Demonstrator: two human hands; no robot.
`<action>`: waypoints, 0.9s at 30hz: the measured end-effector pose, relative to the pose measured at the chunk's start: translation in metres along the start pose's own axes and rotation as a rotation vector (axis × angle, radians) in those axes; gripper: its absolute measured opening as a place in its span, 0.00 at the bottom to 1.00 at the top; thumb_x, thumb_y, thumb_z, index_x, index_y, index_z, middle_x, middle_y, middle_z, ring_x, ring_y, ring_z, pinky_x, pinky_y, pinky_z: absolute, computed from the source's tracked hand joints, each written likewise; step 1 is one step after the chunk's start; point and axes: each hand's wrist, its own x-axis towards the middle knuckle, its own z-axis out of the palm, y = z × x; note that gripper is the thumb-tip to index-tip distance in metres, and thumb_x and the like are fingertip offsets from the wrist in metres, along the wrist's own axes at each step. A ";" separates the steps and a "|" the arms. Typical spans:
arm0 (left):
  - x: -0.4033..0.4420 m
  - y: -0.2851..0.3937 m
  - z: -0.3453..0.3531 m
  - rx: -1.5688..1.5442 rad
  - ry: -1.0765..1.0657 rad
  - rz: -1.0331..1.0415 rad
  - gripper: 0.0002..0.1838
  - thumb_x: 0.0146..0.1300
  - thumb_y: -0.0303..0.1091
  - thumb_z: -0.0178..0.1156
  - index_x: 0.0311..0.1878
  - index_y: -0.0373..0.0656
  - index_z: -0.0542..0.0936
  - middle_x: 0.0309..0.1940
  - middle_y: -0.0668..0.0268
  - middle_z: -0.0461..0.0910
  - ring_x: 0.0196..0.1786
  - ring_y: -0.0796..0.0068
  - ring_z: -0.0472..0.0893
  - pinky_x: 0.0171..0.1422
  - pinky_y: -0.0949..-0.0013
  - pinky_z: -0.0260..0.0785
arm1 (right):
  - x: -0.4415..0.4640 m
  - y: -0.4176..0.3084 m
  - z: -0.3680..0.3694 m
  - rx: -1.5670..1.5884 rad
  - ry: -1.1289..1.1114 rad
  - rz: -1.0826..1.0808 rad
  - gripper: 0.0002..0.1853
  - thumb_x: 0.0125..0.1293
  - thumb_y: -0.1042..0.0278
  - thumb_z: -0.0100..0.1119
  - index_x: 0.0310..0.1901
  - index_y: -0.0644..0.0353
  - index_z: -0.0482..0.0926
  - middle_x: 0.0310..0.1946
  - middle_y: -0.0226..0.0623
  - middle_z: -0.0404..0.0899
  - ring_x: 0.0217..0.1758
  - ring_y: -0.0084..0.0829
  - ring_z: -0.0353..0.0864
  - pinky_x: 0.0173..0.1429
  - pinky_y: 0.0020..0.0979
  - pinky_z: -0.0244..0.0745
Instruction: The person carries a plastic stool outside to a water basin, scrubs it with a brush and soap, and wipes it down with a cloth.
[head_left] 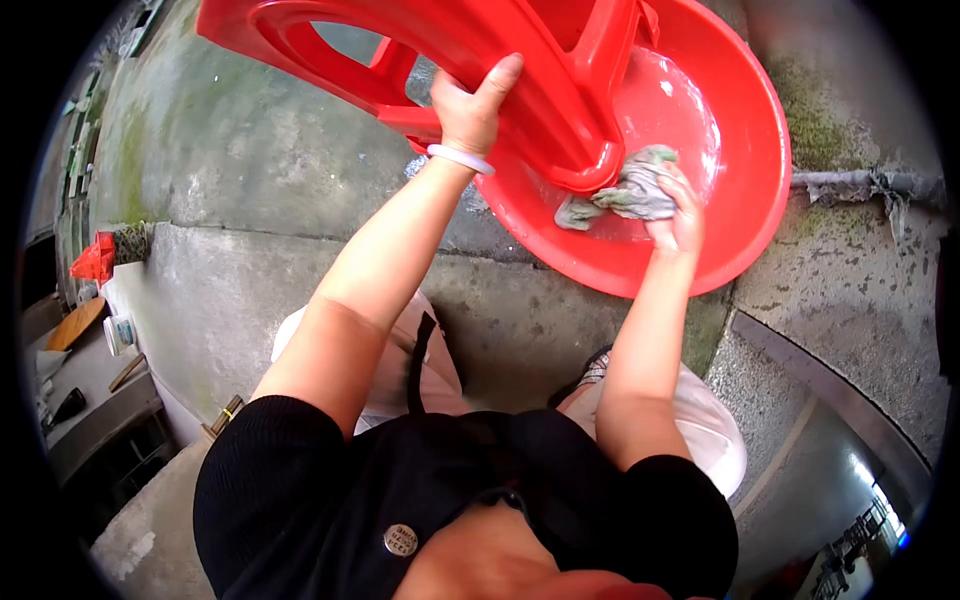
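Observation:
A red plastic chair point(490, 70) is tilted over a large red basin point(745, 200), with one end down inside it; its far part runs out of view. My left hand point(470, 112), a pale bangle at its wrist, is closed round an edge of the chair, thumb on top and the other fingers mostly hidden. In my right hand point(680, 215) is a wet-looking grey-green rag point(640, 190), bunched up against the lower end of the chair. Shallow water point(665, 100) glints in the basin below.
The basin stands on a stained concrete floor point(270, 140). A pipe point(850, 185) with ragged wrapping runs off to its right. At the far left are a ledge with a wooden round board point(75, 323) and a red bag point(95, 258). My knees are bent close behind the basin.

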 end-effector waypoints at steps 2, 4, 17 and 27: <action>0.000 0.004 -0.001 0.031 -0.002 0.005 0.23 0.51 0.40 0.73 0.45 0.37 0.76 0.41 0.65 0.80 0.42 0.75 0.78 0.50 0.71 0.70 | -0.020 -0.021 0.044 0.096 -0.175 -0.039 0.17 0.55 0.83 0.55 0.49 0.72 0.71 0.42 0.51 0.78 0.46 0.46 0.81 0.55 0.43 0.77; -0.002 0.006 -0.001 0.052 -0.002 -0.001 0.23 0.52 0.41 0.72 0.45 0.37 0.76 0.41 0.65 0.80 0.42 0.75 0.78 0.50 0.70 0.70 | -0.030 -0.025 0.088 0.118 -0.258 -0.134 0.16 0.56 0.82 0.54 0.48 0.71 0.72 0.42 0.53 0.78 0.48 0.48 0.80 0.56 0.47 0.76; -0.002 0.004 0.000 0.042 0.021 -0.039 0.22 0.53 0.37 0.71 0.46 0.35 0.76 0.41 0.65 0.80 0.42 0.76 0.78 0.51 0.70 0.69 | 0.025 0.108 0.099 -1.067 0.225 -1.158 0.16 0.61 0.66 0.58 0.49 0.60 0.68 0.46 0.48 0.71 0.51 0.44 0.71 0.57 0.41 0.64; 0.003 -0.014 -0.018 0.074 -0.028 -0.053 0.37 0.66 0.64 0.46 0.51 0.31 0.73 0.46 0.65 0.76 0.49 0.76 0.71 0.58 0.71 0.61 | 0.006 -0.034 0.154 -0.083 -0.055 -0.547 0.11 0.69 0.71 0.48 0.48 0.67 0.74 0.37 0.41 0.80 0.34 0.31 0.82 0.32 0.27 0.80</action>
